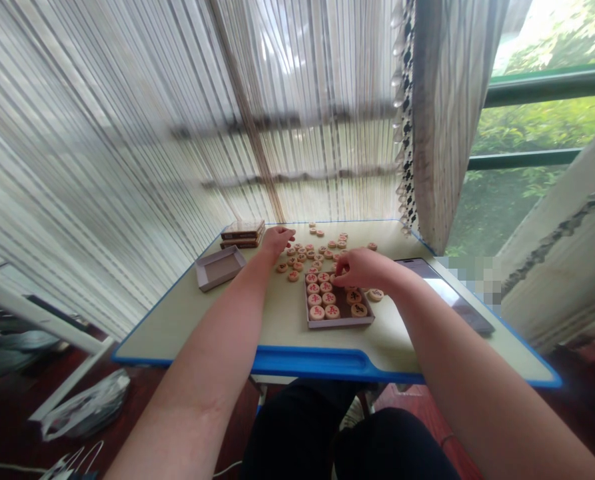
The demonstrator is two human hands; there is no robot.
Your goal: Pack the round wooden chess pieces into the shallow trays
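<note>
Shown with left hand (278,238) near pale, round wooden discs (293,275), right hand (361,267) over shallow grey box (341,323). Cannot discern either grip.

The right hand (362,268) conceals part of the far right portion of the shallow box (340,323); its fingertips' grip cannot be made out. Whether the left hand (277,239) holds anything is unclear, and characters on many scattered discs (293,276) are too small to read. The right forearm (442,320) partly covers a flat dark device (470,321). Both forearms and the dark-clothed legs (292,433) leave the lower edge; the foliage (517,193) is blurred.
</note>
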